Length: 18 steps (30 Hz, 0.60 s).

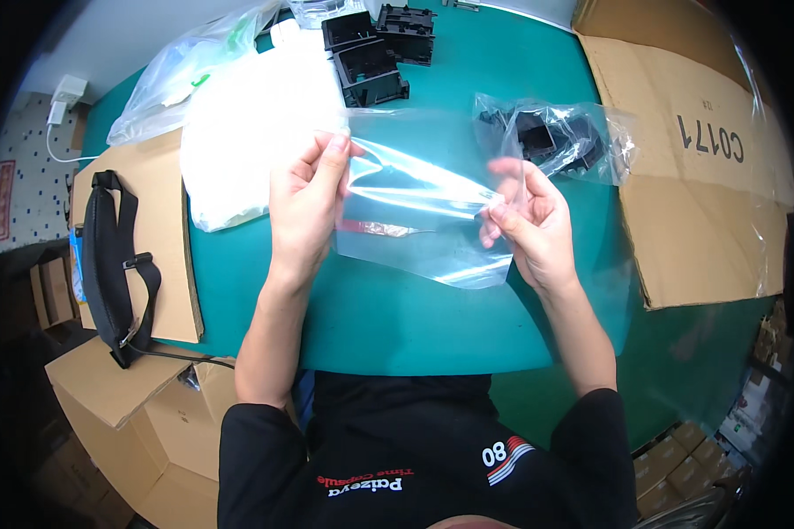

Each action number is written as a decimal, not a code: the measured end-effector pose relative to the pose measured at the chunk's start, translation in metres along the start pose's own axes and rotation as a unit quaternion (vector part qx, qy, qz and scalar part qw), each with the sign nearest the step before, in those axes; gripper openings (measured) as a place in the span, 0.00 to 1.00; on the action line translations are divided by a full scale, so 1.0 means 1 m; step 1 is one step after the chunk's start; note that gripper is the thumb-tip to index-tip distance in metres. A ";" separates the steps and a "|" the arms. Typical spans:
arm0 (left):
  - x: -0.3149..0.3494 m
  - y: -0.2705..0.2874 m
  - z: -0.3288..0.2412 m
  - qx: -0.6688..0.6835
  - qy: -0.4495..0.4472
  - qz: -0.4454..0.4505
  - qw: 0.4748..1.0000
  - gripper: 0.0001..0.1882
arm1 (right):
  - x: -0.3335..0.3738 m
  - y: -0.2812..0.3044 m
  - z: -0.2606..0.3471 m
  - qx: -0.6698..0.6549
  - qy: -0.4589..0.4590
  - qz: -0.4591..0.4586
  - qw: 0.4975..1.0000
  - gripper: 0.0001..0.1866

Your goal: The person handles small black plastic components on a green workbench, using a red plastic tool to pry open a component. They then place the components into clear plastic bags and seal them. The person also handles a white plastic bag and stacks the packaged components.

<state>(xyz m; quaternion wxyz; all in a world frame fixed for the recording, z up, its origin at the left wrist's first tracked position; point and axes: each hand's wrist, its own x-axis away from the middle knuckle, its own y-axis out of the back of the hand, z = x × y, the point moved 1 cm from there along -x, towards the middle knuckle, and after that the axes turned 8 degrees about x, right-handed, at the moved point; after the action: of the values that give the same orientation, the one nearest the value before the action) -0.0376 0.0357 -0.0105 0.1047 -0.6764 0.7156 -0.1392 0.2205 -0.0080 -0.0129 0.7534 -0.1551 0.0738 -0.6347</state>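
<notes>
A clear plastic bag [406, 189] with a red strip along its lower left is stretched between my two hands above the green table. My left hand [313, 189] pinches its left edge between thumb and fingers. On the other side my right hand [531, 216] grips the right edge, thumb against the fingers. The bag looks flat, and the tabletop shows through it. Just beyond my right hand lies another clear bag [622, 145] with black plastic parts [535, 134] inside. Several black plastic housings [370, 75] stand at the far middle of the table.
A large white bag [247, 115] lies left of my left hand. Farther left, a black belt bag [106, 264] rests on cardboard [172, 256]. An open cardboard box [150, 423] stands below at the left. A big cardboard piece [679, 212] covers the table's right side.
</notes>
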 end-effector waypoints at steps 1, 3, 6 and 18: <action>0.000 0.001 0.000 0.000 -0.001 -0.011 1.000 0.12 | 0.000 0.000 -0.001 -0.005 -0.009 0.007 1.000 0.20; 0.002 0.001 0.001 0.003 0.000 -0.031 1.000 0.13 | 0.001 0.003 -0.002 -0.012 -0.027 0.017 0.999 0.15; 0.002 0.002 0.000 -0.006 0.007 -0.071 0.997 0.13 | 0.002 0.000 0.006 -0.002 -0.082 0.054 0.995 0.07; 0.011 -0.031 0.004 -0.520 -0.388 -0.034 0.760 0.16 | 0.010 -0.007 -0.003 0.225 0.046 -0.099 0.968 0.23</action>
<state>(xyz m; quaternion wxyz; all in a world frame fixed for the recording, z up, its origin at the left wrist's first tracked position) -0.0079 0.0235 -0.0033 0.0005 -0.6469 0.5530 0.5251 0.2149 -0.0187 -0.0127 0.6980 0.0415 -0.0520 -0.7130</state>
